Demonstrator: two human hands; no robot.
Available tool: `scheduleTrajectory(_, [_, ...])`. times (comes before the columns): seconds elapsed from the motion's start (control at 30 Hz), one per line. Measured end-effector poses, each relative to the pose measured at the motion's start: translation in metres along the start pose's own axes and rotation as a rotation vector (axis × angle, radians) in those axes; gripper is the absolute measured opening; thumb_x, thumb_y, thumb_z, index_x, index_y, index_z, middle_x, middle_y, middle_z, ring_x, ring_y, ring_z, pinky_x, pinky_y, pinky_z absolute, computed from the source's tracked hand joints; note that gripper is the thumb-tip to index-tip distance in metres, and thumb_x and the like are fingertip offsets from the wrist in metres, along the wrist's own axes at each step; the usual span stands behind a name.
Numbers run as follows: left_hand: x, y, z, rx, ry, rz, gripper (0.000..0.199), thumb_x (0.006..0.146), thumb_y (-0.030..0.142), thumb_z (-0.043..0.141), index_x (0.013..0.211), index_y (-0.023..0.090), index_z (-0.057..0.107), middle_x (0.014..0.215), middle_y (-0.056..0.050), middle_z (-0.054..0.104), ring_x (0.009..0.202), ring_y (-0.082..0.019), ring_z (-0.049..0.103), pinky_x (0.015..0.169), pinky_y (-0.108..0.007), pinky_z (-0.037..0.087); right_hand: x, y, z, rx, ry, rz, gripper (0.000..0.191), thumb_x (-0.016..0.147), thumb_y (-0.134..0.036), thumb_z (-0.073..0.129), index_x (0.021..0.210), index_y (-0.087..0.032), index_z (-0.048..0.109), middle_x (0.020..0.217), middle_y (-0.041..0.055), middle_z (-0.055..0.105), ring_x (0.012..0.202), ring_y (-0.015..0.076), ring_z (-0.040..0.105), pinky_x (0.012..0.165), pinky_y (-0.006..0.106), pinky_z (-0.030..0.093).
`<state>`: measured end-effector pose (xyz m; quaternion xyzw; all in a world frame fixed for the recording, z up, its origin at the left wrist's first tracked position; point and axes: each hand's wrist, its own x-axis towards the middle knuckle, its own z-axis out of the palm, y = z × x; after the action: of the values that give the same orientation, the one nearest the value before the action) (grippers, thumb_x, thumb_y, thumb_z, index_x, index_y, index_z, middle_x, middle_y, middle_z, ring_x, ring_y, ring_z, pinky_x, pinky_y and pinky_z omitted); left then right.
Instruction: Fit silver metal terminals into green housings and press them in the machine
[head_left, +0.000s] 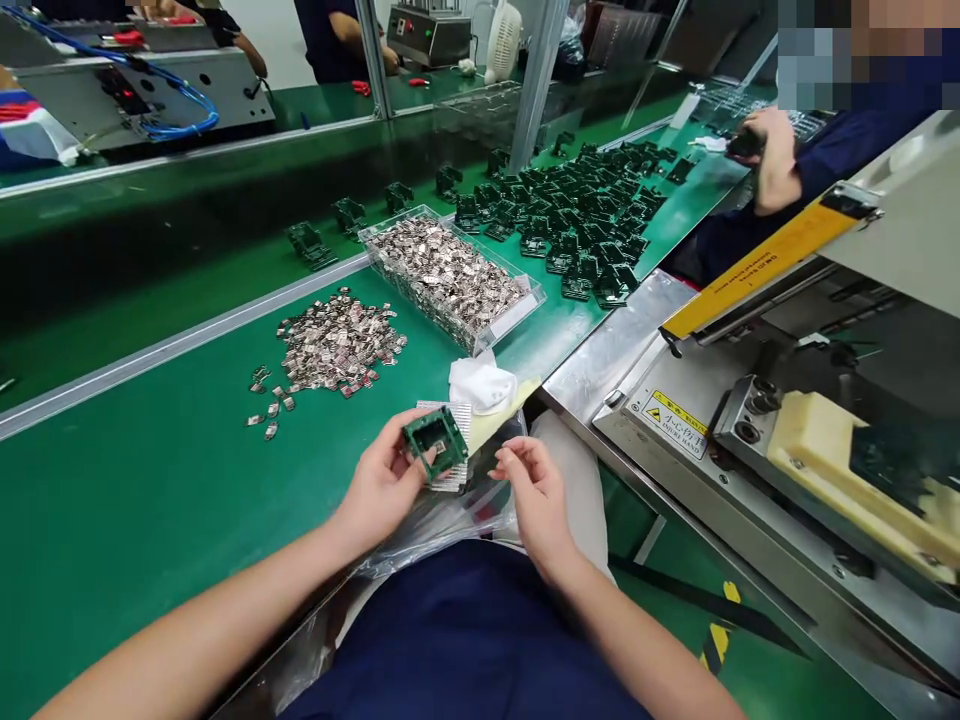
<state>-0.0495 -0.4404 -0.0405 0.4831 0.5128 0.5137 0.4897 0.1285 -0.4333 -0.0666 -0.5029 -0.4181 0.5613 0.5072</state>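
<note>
My left hand (384, 478) is closed around a dark green plastic housing (452, 452), a boxy open frame. Its thumb reaches inside, against a small metal piece (439, 447). A white ridged piece (463, 412) shows behind the housing; whether the hand holds it too, I cannot tell. To the right, apart from the housing, my right hand (538, 492) has its thumb and fingertips drawn together in a pinch. Anything between those fingertips is too small to make out. Beyond my hands, a loose pile of small metal pieces (337, 342) lies on the green table (187, 480).
A clear tray (517, 318) full of metal pieces stands ahead. Many green housings (577, 215) crowd the table behind it. A white cloth (480, 385) lies near my hands. At right stands a machine with a yellow bar (772, 268); a co-worker's hand (776, 150) is beyond.
</note>
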Motion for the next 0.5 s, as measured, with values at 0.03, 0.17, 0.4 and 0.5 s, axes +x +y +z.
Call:
scheduleTrajectory(0.03, [0.007, -0.002, 0.001, -0.009, 0.007, 0.001, 0.043, 0.082, 0.036, 0.066, 0.118, 0.018, 0.052, 0.108, -0.008, 0.063, 0.090, -0.018, 0.063, 0.074, -0.030, 0.059, 0.002, 0.007, -0.004, -0.032, -0.030, 0.021, 0.032, 0.084, -0.050, 0.063, 0.086, -0.019, 0.062, 0.080, 0.0025, 0.061, 0.071, 0.0163, 0.058, 0.064, 0.028, 0.053])
scheduleTrajectory(0.17, [0.031, -0.014, 0.010, 0.000, 0.018, 0.073, 0.045, 0.083, 0.039, 0.065, 0.119, 0.017, 0.051, 0.108, -0.009, 0.061, 0.088, -0.017, 0.062, 0.078, -0.031, 0.057, 0.001, 0.031, -0.001, -0.120, -0.292, 0.057, 0.041, 0.084, -0.056, 0.061, 0.076, -0.017, 0.068, 0.069, 0.0033, 0.064, 0.061, 0.0156, 0.058, 0.057, 0.026, 0.048])
scheduleTrajectory(0.4, [0.037, -0.030, 0.011, 0.005, 0.013, 0.113, 0.045, 0.086, 0.037, 0.062, 0.124, 0.018, 0.050, 0.113, -0.010, 0.059, 0.095, -0.018, 0.061, 0.088, -0.033, 0.053, 0.005, 0.046, 0.007, -0.171, -0.434, -0.124, 0.042, 0.092, -0.048, 0.052, 0.067, -0.018, 0.068, 0.063, 0.0020, 0.062, 0.059, 0.0154, 0.057, 0.058, 0.027, 0.045])
scheduleTrajectory(0.5, [0.036, -0.030, 0.010, 0.013, -0.004, 0.090, 0.045, 0.086, 0.038, 0.062, 0.125, 0.018, 0.049, 0.109, -0.008, 0.060, 0.090, -0.017, 0.061, 0.083, -0.031, 0.054, 0.007, 0.047, 0.003, -0.221, -0.455, -0.213, 0.042, 0.095, -0.044, 0.049, 0.067, -0.019, 0.068, 0.064, 0.0025, 0.061, 0.061, 0.0165, 0.057, 0.061, 0.028, 0.044])
